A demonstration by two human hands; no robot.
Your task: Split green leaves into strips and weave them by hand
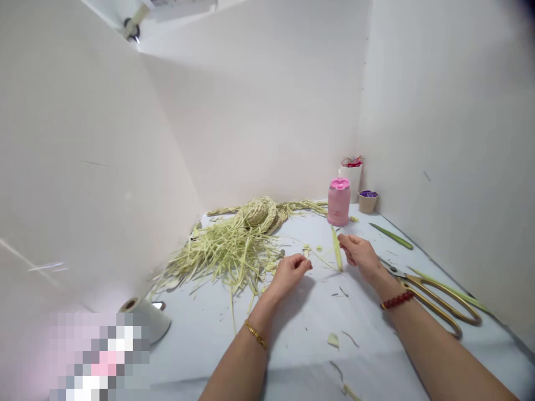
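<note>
My left hand hangs over the middle of the table with its fingers pinched together. What it pinches, if anything, is too small to make out. My right hand is closed too, its fingertips at the right edge of a pale green leaf strip; I cannot tell whether they grip it. Left of my hands spreads a heap of loose, thin green-yellow strips. Behind the heap lies a coiled braid of the same straw-like material. Large scissors with gold handles rest beside my right wrist.
At the back stand a pink bottle, a white container with red strands and a small brown cup with purple contents. A green leaf piece lies to the right. A white roll is front left. White walls enclose the table.
</note>
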